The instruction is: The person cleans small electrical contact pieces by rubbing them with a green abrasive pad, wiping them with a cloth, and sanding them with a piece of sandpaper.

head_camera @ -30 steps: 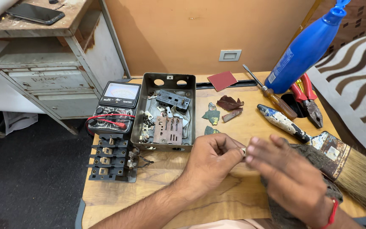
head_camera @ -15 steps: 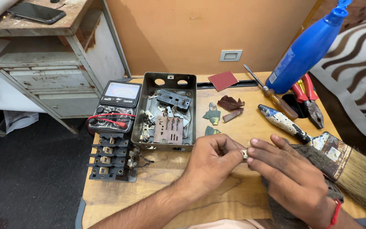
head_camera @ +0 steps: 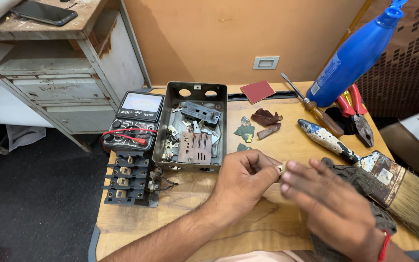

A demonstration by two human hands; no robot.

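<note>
Closest to the person, both hands meet over the wooden bench point(head_camera: 248, 233). The left hand point(head_camera: 241, 182) has its fingers curled in and pinched on a small pale part point(head_camera: 280, 168), which shows only as a sliver at the fingertips, above the middle of the bench. The right hand point(head_camera: 333, 206) is just beside it, blurred, with its fingers point(head_camera: 299, 170) stretched toward that same part; whether they grip it I cannot tell. A red thread bracelet point(head_camera: 384, 245) sits on the right wrist. Under the right hand lies a dark rag point(head_camera: 364, 182).

To the right of the hands, a wide paintbrush point(head_camera: 394, 182) with a paint-spattered handle lies slantwise, its bristles toward the bench's right edge. At the left edge stands a black terminal block point(head_camera: 127, 179) with a row of metal contacts. Just behind it is an analogue meter point(head_camera: 134, 121), its red lead looped across the front.

Beside the meter, an open grey metal box point(head_camera: 170, 121) holds loose metal pieces and a brown plate. To the right of the box lie small scraps of greenish and dark red sandpaper point(head_camera: 258, 123), and farther back a red square sheet point(head_camera: 257, 91).

Toward the far right, a screwdriver point(head_camera: 314, 106) with a wooden handle lies slantwise, next to red-handled pliers point(head_camera: 357, 114) and a tilted blue plastic bottle point(head_camera: 355, 56). Behind the bench is an orange wall with a white switch plate point(head_camera: 265, 62). At far left stands a worn grey cabinet point(head_camera: 59, 73), with a dark phone point(head_camera: 44, 13) on top.
</note>
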